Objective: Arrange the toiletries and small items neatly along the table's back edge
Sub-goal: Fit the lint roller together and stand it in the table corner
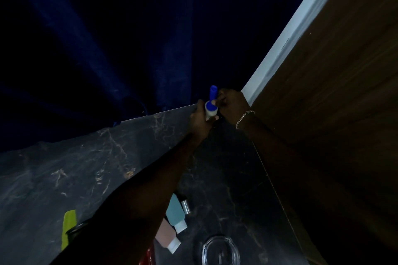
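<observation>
Because the scene is very dim, the far blue curtain point(97, 49) and dark marbled tabletop point(75, 168) show little detail. Two forearms reach to the tabletop's far right corner by the wooden wall point(333, 114). Left hand point(199, 117) fingers wrap one white bottle point(210, 112); right hand point(231, 101) fingers pinch its blue cap point(213, 92). Near, partly hidden by the left forearm: two travel bottles, teal point(175, 211) and pink point(165, 235), one glass dish point(220, 250), cut off, one green item point(68, 228).

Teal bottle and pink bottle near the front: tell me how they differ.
The teal bottle is blue-green and lies farther back; the pink bottle is salmon-coloured and lies nearer the camera. An arm partly hides both. Both lie on the dark marble table, white caps pointing lower right.
</observation>
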Tool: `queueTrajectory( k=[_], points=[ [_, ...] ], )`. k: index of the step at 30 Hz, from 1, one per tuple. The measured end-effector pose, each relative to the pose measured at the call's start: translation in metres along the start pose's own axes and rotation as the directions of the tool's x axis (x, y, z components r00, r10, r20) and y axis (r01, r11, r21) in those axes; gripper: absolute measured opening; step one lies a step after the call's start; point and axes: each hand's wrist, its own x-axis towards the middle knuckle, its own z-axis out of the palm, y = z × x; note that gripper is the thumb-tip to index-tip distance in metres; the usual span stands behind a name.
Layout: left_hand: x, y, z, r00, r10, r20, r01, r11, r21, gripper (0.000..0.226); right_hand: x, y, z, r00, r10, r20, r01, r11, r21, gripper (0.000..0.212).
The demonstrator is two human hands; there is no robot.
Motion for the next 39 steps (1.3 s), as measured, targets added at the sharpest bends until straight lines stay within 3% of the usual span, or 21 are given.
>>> queueTrajectory(
  k=[5,13,18,24,30,34,39],
  points=[
    [0.009,-0.001,0.003,0.999,0.041,0.017,-0.041,0.999,0.033,0.053,0.006,0.006,0.005,0.999,0.052,-0.016,-0.052,0.999,0.0,0.025],
    [0.01,0.0,0.001,0.999,0.029,0.03,-0.031,0.999,0.042,0.052,0.004,0.01,0.02,0.992,0.115,-0.053,-0.116,0.993,-0.011,0.03],
    [0.011,0.004,0.0,0.997,0.014,0.071,-0.024,0.99,0.137,0.067,0.005,0.012,0.027,0.988,0.146,-0.057,-0.147,0.989,-0.024,0.032],
    [0.007,0.011,-0.013,0.991,-0.074,0.109,0.055,0.984,0.167,0.083,0.002,0.011,0.029,0.978,0.199,-0.055,-0.196,0.979,0.052,0.034],
    [-0.013,0.015,-0.048,0.984,-0.095,0.152,0.052,0.962,0.269,0.081,-0.013,0.012,0.021,0.969,0.238,-0.066,-0.228,0.965,0.13,0.044],
    [-0.034,0.015,-0.071,0.991,-0.034,0.128,-0.038,0.853,0.521,0.068,-0.027,0.009,0.01,0.971,0.234,-0.051,-0.224,0.964,0.146,0.062],
    [-0.074,0.012,-0.098,0.981,0.083,0.178,-0.189,0.648,0.737,0.077,-0.063,-0.003,0.001,0.99,0.1,-0.095,-0.096,0.994,0.043,0.056]
  ],
)
